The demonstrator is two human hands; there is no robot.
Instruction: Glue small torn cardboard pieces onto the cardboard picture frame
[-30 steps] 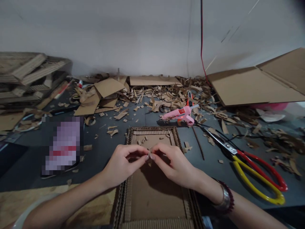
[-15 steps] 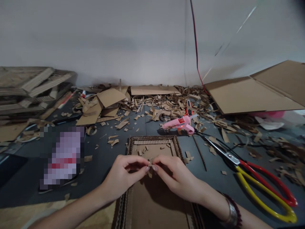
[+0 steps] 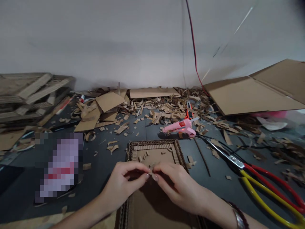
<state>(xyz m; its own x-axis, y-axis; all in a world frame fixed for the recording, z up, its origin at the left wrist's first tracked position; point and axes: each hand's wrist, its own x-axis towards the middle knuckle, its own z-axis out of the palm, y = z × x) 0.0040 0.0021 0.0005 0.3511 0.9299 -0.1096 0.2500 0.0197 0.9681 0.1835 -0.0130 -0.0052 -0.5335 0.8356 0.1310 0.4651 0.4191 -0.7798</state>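
Observation:
My left hand (image 3: 130, 181) and my right hand (image 3: 175, 183) meet above a cardboard panel (image 3: 145, 210) with a raised corrugated border. Thumb and forefinger of each hand are pinched on one small cardboard piece (image 3: 151, 171), mostly covered by the fingertips. Several tiny rolled bits of cardboard (image 3: 144, 156) lie on the panel just beyond my fingers. My forearms hide parts of the panel's side borders.
A pink glue gun (image 3: 179, 126) lies behind the panel. Scissors with red and yellow handles (image 3: 238, 163) rest at right. Cardboard scraps (image 3: 162, 106) litter the back. A cardboard stack (image 3: 30, 95) stands left, a large sheet (image 3: 247, 93) right. A pixelated purple item (image 3: 60, 165) lies left.
The view has shifted slightly, so most things on the table sit a little lower in it. Both hands keep pinching the small cardboard piece; a tip that hung below it no longer shows.

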